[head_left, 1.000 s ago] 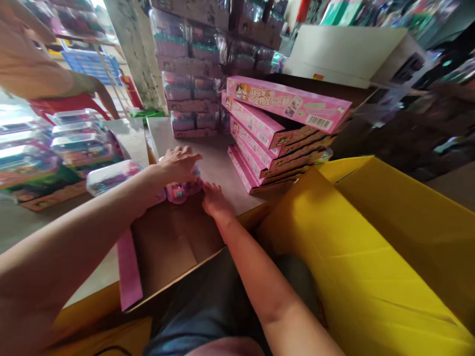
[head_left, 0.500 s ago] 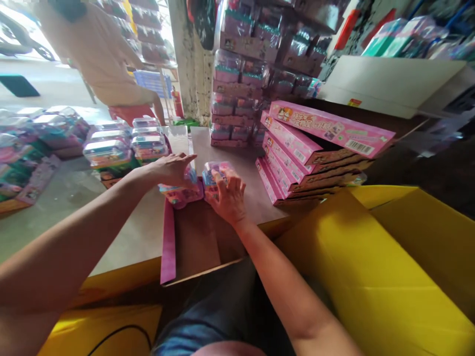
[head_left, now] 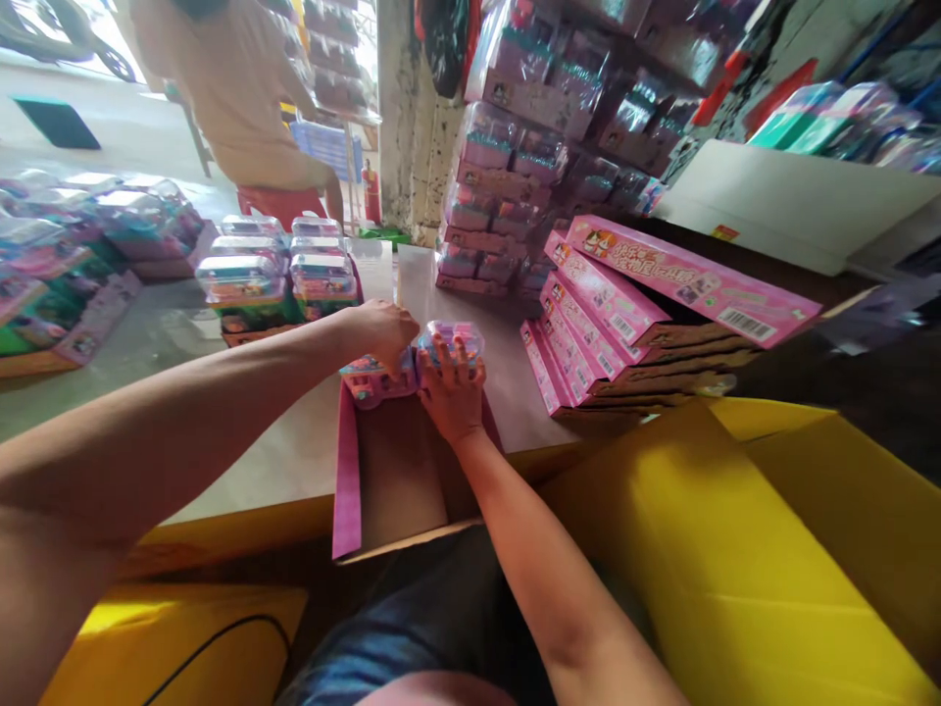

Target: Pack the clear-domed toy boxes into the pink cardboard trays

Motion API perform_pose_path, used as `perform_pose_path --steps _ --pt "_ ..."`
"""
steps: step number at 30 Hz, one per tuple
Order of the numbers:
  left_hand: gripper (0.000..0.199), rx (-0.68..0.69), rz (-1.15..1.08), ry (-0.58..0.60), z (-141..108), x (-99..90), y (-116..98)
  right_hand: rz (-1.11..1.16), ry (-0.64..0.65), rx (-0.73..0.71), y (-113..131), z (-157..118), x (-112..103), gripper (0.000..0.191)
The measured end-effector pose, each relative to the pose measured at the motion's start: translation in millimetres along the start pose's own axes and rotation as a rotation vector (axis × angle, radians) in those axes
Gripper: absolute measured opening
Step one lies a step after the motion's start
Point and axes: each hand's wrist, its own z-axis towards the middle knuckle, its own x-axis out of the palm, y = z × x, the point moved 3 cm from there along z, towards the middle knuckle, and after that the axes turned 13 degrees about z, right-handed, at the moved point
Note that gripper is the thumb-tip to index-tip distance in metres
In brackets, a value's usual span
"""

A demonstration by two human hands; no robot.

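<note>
A shallow pink cardboard display box [head_left: 348, 480] lies at the table's front edge, its near part showing bare brown board. Two clear-lidded plastic toy cases, pink and blue, sit side by side at its far end. Over the left toy case [head_left: 378, 387] my left hand [head_left: 389, 331] is closed, fingers curled down at the case's inner side; its fingertips are partly hidden. My right hand [head_left: 452, 387] grips the right toy case [head_left: 460, 333] from above, fingers spread over the lid and thumb along its left side.
Filled display boxes [head_left: 279, 275] stand at the left and far side. Folded pink boxes [head_left: 610, 294] are stacked at right, beside a large yellow carton [head_left: 735, 529]. Wrapped packs [head_left: 507, 147] rise behind. A person [head_left: 242, 108] is across the table.
My left hand has curled its fingers, the index no longer stretched out, and moved down against the left case. My right hand stays on the right case. The whole view has shifted slightly.
</note>
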Motion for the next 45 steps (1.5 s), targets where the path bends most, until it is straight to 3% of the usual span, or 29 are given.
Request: perform_pose_path --steps 7,10,16,22,29,33,39,45 --pt "0.081 0.024 0.017 -0.115 10.1 14.7 9.0 -0.021 0.033 0.021 1.0 8.1 2.5 0.071" --pt "0.078 0.034 -0.002 -0.137 17.8 18.6 9.7 -0.014 0.050 0.038 1.5 10.0 4.5 0.072" --pt "0.058 0.101 0.091 -0.060 21.1 9.5 3.3 -0.009 0.056 0.079 2.6 10.2 2.3 0.071" --pt "0.060 0.094 0.104 -0.036 22.0 3.6 -5.7 -0.030 0.078 0.128 1.2 12.4 0.3 0.068" --pt "0.063 0.042 0.090 0.010 38.5 2.9 -12.6 -0.051 0.003 0.136 2.4 15.3 9.7 0.066" --pt "0.065 -0.004 0.041 -0.078 36.4 15.9 -5.3 -0.059 0.020 0.096 2.3 14.2 15.7 0.067" --pt "0.114 -0.089 -0.111 -0.369 33.9 30.4 -2.7 -0.054 0.056 0.046 -1.9 13.6 20.6 0.068" --pt "0.103 -0.127 -0.135 -0.418 27.2 29.3 -9.2 0.038 0.076 0.031 -1.6 14.9 3.7 0.077"
